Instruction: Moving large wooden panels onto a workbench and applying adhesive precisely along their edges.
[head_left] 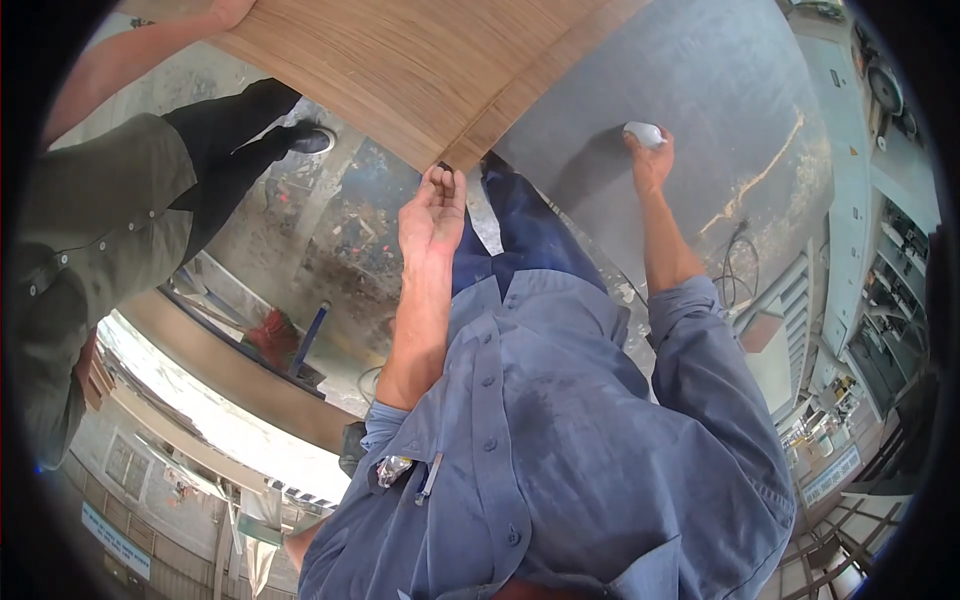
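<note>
A large wood-grain panel (pixel 400 70) reaches from the top of the view toward my body, and one of its corners points at me. At that corner is my left hand (pixel 432 215), palm up with the fingers curled together. A small dark piece (pixel 446 167) shows at its fingertips, too small to identify. Out to the right, my right hand (pixel 652 160) is wrapped round a white, rounded, bottle-like object (pixel 645 133) above a dark grey surface (pixel 700 80). Its far end is smooth and pale, and my palm hides the rest.
A co-worker in a dark shirt (pixel 100 200) stands at left, with a hand (pixel 232 10) on the panel's far edge. A black cable (pixel 738 262) hangs at right near grey-green cabinets (pixel 835 190). The floor (pixel 320 230) is stained; a blue bar (pixel 310 338) stands lower left.
</note>
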